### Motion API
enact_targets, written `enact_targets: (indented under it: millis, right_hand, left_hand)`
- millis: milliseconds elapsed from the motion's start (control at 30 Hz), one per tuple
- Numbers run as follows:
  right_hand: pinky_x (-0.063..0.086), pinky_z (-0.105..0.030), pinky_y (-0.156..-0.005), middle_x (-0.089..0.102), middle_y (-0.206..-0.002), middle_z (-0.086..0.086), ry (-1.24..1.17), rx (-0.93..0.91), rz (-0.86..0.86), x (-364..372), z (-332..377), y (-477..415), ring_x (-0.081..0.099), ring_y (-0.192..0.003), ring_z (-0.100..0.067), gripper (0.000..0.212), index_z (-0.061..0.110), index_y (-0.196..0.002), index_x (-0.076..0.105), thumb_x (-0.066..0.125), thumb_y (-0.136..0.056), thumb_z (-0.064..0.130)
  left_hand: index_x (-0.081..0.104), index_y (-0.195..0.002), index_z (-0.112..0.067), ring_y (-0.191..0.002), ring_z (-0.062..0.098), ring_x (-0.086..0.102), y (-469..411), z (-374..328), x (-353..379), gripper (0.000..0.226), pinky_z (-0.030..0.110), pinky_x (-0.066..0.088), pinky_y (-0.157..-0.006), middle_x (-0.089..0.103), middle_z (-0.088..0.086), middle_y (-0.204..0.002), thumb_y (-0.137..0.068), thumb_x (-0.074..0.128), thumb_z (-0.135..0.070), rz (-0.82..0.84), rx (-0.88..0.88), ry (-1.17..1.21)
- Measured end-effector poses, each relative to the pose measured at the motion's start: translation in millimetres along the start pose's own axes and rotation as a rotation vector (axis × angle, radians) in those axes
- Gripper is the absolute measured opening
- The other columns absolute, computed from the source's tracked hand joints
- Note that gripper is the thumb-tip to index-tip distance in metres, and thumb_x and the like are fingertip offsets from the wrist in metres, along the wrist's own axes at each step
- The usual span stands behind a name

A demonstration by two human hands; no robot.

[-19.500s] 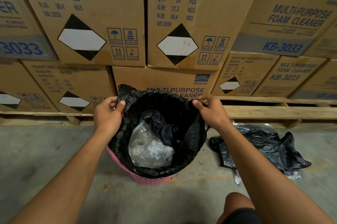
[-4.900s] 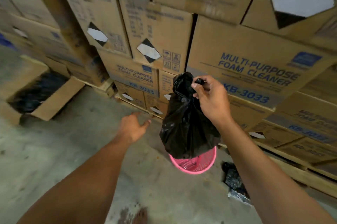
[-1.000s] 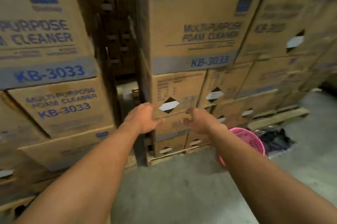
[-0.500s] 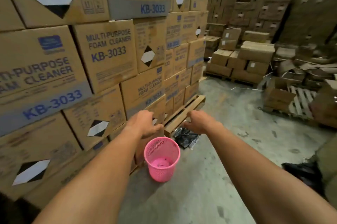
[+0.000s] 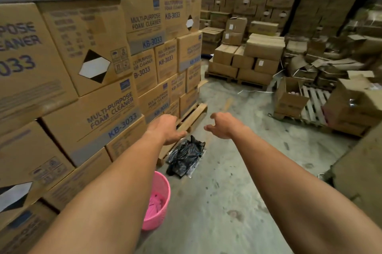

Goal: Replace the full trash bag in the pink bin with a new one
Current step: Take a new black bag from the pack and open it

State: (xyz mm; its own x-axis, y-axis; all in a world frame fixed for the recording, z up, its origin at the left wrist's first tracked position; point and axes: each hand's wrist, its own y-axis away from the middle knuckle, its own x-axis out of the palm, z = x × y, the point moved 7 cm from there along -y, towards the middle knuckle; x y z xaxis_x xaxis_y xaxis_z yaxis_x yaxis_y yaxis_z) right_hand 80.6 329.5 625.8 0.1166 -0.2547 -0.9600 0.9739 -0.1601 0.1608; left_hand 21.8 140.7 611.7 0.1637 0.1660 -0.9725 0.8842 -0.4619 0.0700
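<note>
A tall wall of foam-cleaner cartons (image 5: 93, 68) rises on my left, stacked on a wooden pallet (image 5: 193, 116) over the concrete floor (image 5: 227, 202). The pink bin (image 5: 160, 198) stands upright on the floor against the cartons, half hidden under my left forearm, its pink inside showing. A crumpled black bag (image 5: 186, 156) lies by the pallet corner, just below my left hand (image 5: 165, 127), apart from its fingers. My right hand (image 5: 224, 125) reaches out alongside. Both sets of fingers are loosely curled, released, grasping nothing.
</note>
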Motion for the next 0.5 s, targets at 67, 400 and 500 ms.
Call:
enact_targets:
  millis: [67,400,500]
  right_hand:
    - [0.049,-0.044,-0.098,0.06,-0.138,-0.016,0.004,0.0,0.016,-7,-16,-37,0.056,-0.126,-0.037,0.056,0.008,-0.14,0.053,0.058,-0.1,0.047]
    - [0.049,-0.043,-0.095,0.062,-0.135,-0.015,0.036,-0.016,0.043,-63,-109,-212,0.058,-0.122,-0.035,0.055,0.007,-0.139,0.053,0.057,-0.101,0.047]
    - [0.05,-0.043,-0.096,0.062,-0.136,-0.015,0.043,-0.048,0.068,-65,-138,-266,0.058,-0.123,-0.035,0.056,0.007,-0.141,0.052,0.056,-0.101,0.047]
  left_hand:
    - [0.063,-0.119,-0.017,-0.1,0.025,0.064,-45,-7,1,0.067,0.043,0.057,-0.086,0.068,0.005,-0.117,-0.078,0.06,-0.069,0.018,-0.007,-0.001]
    - [0.059,-0.13,-0.012,-0.114,0.029,0.061,-242,-45,-3,0.069,0.043,0.052,-0.096,0.064,0.009,-0.128,-0.085,0.061,-0.064,0.04,-0.073,0.057]
    - [0.058,-0.132,-0.012,-0.114,0.029,0.061,-289,-49,10,0.073,0.044,0.052,-0.096,0.064,0.01,-0.128,-0.083,0.06,-0.066,0.041,-0.122,0.073]
